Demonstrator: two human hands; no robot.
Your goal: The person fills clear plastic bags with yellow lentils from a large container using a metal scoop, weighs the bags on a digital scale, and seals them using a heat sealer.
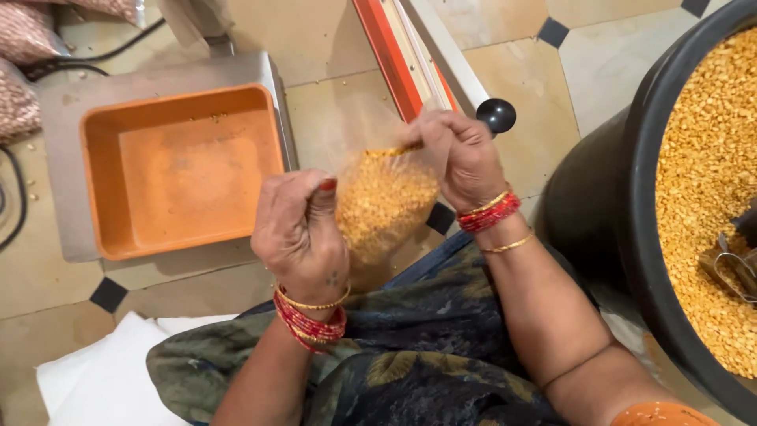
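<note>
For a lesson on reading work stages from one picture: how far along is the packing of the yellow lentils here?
Done: the clear bag already holds yellow split lentils. In hand: the left hand and the right hand grip its top, just in front of the red-edged sealer bar. Left: the bag's mouth looks unsealed, the orange tray on the scale holds only stray grains, and the black tub is still heaped with lentils.

hands (378, 197) gripping lentil bag (384, 201), orange tray (180, 170)

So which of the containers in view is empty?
The orange tray on the metal scale platform, left of the hands. It holds only a few stray grains, while the black tub and the clear bag hold yellow split lentils.
</note>
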